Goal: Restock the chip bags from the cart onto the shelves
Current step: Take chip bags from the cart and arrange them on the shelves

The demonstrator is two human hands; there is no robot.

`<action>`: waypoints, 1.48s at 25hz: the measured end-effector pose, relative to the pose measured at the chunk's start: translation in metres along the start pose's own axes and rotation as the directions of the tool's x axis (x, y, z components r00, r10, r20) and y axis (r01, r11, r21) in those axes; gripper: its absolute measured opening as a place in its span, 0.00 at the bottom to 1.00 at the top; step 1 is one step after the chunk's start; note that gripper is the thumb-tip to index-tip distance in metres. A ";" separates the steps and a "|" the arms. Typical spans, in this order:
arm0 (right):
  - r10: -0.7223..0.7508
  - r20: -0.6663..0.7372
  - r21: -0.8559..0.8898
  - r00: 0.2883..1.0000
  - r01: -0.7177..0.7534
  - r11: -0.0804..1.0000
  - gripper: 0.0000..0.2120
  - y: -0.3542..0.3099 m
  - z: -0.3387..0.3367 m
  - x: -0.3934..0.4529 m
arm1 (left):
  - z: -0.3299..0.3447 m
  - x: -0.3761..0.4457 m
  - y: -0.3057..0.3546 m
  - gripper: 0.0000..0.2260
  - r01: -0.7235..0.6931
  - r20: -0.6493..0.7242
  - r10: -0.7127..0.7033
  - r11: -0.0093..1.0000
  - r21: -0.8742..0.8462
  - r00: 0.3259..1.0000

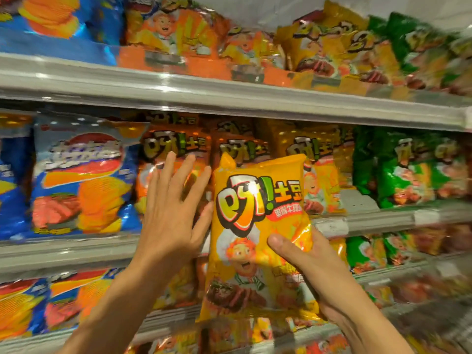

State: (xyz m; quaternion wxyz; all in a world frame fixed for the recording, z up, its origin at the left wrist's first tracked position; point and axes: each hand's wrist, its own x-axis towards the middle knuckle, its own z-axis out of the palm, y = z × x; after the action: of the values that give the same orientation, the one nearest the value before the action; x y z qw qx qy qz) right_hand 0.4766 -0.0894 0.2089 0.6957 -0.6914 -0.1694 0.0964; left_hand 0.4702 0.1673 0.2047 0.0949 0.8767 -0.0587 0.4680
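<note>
A yellow chip bag (251, 226) with a cartoon chef stands upright in front of the middle shelf (378, 221). My right hand (314, 272) grips its lower right side, thumb across the front. My left hand (173, 210) is spread flat, fingers straight, against the orange chip bags (176, 146) on that shelf, just left of the yellow bag and touching its edge. More yellow bags of the same kind (314, 154) stand right behind the held one. The cart is out of view.
Blue chip bags (81, 180) fill the shelf's left part, green bags (408, 169) its right. A bare gap of shelf (357, 200) shows between yellow and green bags. The upper shelf (229, 90) and lower shelves (76, 254) are packed with similar bags.
</note>
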 end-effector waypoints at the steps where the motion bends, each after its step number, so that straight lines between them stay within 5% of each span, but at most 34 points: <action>1: 0.000 -0.015 0.007 1.000 0.000 1.000 0.29 -0.001 -0.014 -0.002 | 0.009 0.004 0.014 0.26 -0.010 0.004 0.010 1.000 -0.027 1.000; 7: -0.022 -0.062 0.045 0.998 0.025 0.999 0.26 -0.007 -0.130 0.003 | 0.067 0.036 0.105 0.25 -0.121 0.004 0.121 0.993 -0.013 0.993; 12: -0.062 -0.091 -0.054 0.994 0.058 0.997 0.52 -0.014 -0.256 0.060 | 0.129 0.072 0.188 0.27 -0.112 0.013 0.111 0.992 0.060 0.994; 15: -0.054 0.004 0.040 0.999 0.054 0.998 0.47 -0.020 -0.299 0.105 | 0.164 0.086 0.225 0.26 -0.056 0.042 0.054 0.997 0.056 0.998; 19: -0.073 0.131 0.071 0.989 0.064 0.995 0.21 -0.033 -0.310 0.153 | 0.183 0.082 0.236 0.27 -0.011 0.145 -0.014 0.985 0.174 0.989; 21: -0.048 0.160 0.029 0.986 0.044 0.999 0.17 -0.039 -0.309 0.172 | 0.183 0.080 0.234 0.32 -0.014 0.190 -0.022 0.982 0.187 0.981; 24: -0.018 0.159 -0.085 0.987 0.032 0.996 0.23 -0.043 -0.299 0.189 | 0.184 0.080 0.233 0.39 -0.048 0.256 -0.027 0.958 0.282 0.966; 29: -0.392 -0.046 -0.540 0.919 0.307 0.784 0.42 -0.028 -0.281 0.184 | 0.188 0.083 0.236 0.32 -0.066 0.306 -0.070 0.908 0.413 0.950; 37: -0.466 -0.035 -0.594 0.884 0.357 0.721 0.41 -0.020 -0.273 0.188 | 0.188 0.086 0.242 0.32 0.029 0.277 -0.144 0.924 0.381 0.950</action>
State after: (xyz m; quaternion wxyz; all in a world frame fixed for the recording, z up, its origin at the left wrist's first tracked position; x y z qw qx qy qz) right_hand 0.7491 -0.2739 0.2518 0.4721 -0.8177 -0.2761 -0.1800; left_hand 0.6238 -0.1118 0.2006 -0.0622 0.9412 0.0563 0.3274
